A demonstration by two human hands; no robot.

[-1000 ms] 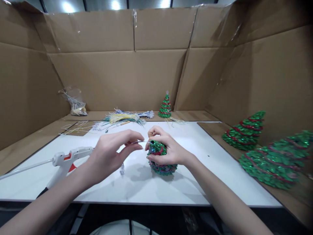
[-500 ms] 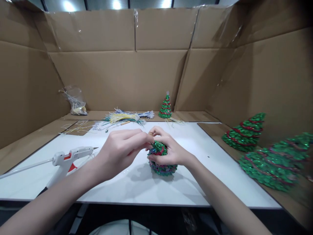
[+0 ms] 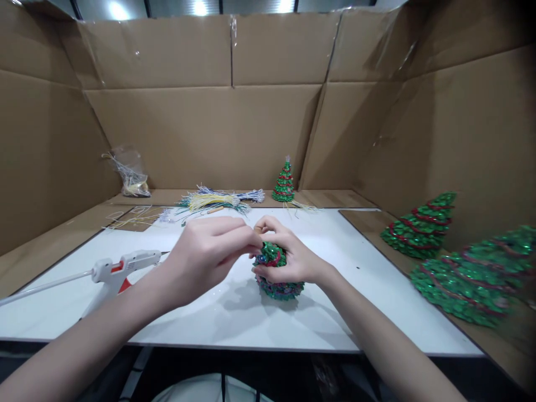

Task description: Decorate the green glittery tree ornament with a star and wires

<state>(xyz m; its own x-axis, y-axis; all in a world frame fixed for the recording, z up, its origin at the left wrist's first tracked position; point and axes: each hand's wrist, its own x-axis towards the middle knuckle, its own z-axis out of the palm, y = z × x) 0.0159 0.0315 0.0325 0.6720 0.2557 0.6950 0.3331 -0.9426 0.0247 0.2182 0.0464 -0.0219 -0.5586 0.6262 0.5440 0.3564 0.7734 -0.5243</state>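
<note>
Hiding part of green tree [image 3: 280, 290]: right hand [image 3: 293, 259]

bright overhead lights; soft shadows on white board [image 3: 326, 245]; blur at right edge.

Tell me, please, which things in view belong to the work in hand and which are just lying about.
In the work:
decorated tree, gripped by the right hand, with the left hand at its top
glue gun, probably, though untouched

Lying about, it seems:
bundles of thin strands
clear bag
tree at the back
two trees on the right
</note>
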